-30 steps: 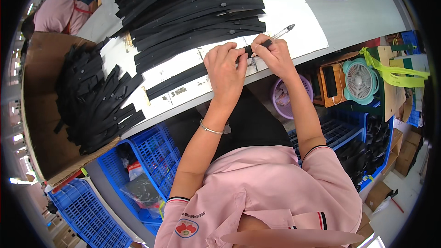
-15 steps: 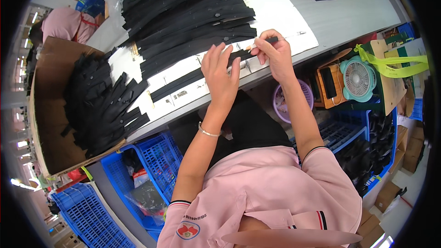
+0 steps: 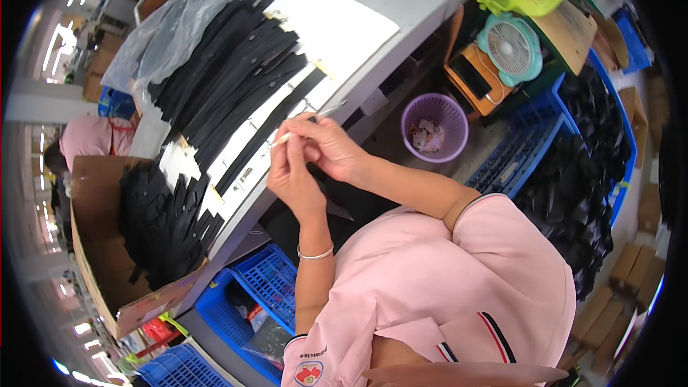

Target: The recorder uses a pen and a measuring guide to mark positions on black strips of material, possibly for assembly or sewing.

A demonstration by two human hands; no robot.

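Over the near edge of the white board (image 3: 344, 21), my two hands meet. Held in my right hand (image 3: 326, 147) is a slim pen-like tool (image 3: 281, 140) with a pale tip; a thin silvery end sticks out behind the fingers. My left hand (image 3: 294, 180) is closed, its fingertips pressed together beside that tip; whatever they pinch is hidden. A single black fabric strip (image 3: 251, 153) lies along the board's near side, next to small dark markings. Beyond it, many overlapping black strips (image 3: 229, 75) with small round buttons cover the board.
A cardboard box (image 3: 100, 204) at the left holds a heap of black strips. Clear plastic sheeting (image 3: 161, 43) lies at the back left. Below the table's right side are a purple basket (image 3: 459, 132), a teal fan (image 3: 510, 49), a phone (image 3: 469, 75) and blue crates (image 3: 527, 150).
My hands, apart before, have come together at the tool's tip. My left hand has gone from spread fingers to closed. The whole view has turned, swinging the table round.
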